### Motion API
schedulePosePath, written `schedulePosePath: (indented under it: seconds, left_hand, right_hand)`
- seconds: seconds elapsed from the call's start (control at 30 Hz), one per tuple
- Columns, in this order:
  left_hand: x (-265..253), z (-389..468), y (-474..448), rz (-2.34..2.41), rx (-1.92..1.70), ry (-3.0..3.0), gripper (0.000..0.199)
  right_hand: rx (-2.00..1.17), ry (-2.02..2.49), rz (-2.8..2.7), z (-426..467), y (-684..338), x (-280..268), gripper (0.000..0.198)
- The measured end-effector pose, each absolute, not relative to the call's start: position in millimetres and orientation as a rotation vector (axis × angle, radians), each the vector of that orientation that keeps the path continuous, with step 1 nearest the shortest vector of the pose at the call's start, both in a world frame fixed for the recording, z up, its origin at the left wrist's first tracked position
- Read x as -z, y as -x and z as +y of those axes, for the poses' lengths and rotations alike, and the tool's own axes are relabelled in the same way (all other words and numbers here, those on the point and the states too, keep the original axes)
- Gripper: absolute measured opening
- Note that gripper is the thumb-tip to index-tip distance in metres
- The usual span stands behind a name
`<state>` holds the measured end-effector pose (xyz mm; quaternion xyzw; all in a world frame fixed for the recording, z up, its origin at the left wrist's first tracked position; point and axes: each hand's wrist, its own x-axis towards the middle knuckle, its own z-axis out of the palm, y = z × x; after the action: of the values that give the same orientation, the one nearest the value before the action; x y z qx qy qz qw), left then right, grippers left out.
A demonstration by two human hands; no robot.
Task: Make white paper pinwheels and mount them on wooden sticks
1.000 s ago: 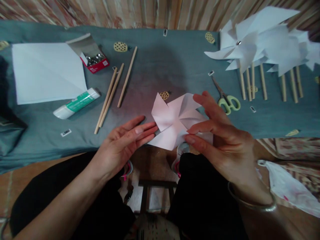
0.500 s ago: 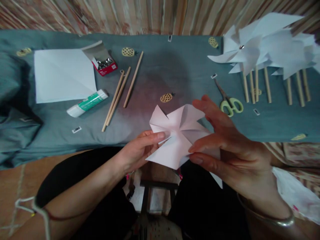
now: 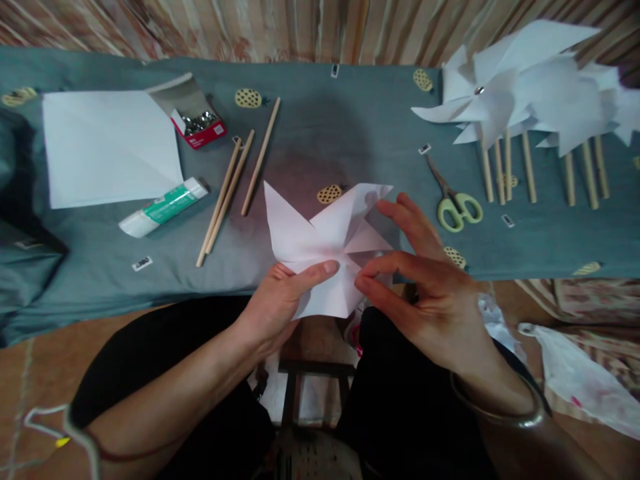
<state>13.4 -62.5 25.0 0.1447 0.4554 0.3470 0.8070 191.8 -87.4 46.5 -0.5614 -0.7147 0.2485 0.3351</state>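
A white paper pinwheel point(image 3: 295, 240) without a stick is held up over the table's near edge, its blades spread around the middle. My left hand point(image 3: 273, 303) grips it from below left, thumb lying close to the centre and the other fingers hidden behind the paper. At the lower right blade, my right hand point(image 3: 433, 293) has thumb and index finger pinched together on the paper, while another finger reaches up beside the upper right blade.
On the green tablecloth point(image 3: 300, 133), the left side holds white paper sheets point(image 3: 107, 143), a red box of metal pins point(image 3: 200, 130), a glue stick point(image 3: 167, 207) and wooden sticks point(image 3: 230, 193). To the right lie scissors point(image 3: 457, 203) and finished pinwheels on sticks point(image 3: 505, 93).
The pinwheel has turned in my hands and its left blade now stands out further. My right hand has shifted left and lower along the paper. The view has moved slightly.
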Motion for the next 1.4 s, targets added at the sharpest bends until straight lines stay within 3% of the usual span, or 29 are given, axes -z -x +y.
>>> schedulePosePath:
  seconds: [0.93, 1.4]
  left_hand:
    - [-31, -61, -12, 1.013, -0.898, -0.401, 0.041]
    - [-32, -59, -10, 1.045, -0.912, -0.435, 0.037]
  right_hand:
    - [-0.545, 1.51, -1.715, -84, -167, -37, 0.007]
    - [-0.484, 1.482, -1.7, -87, -159, -39, 0.007]
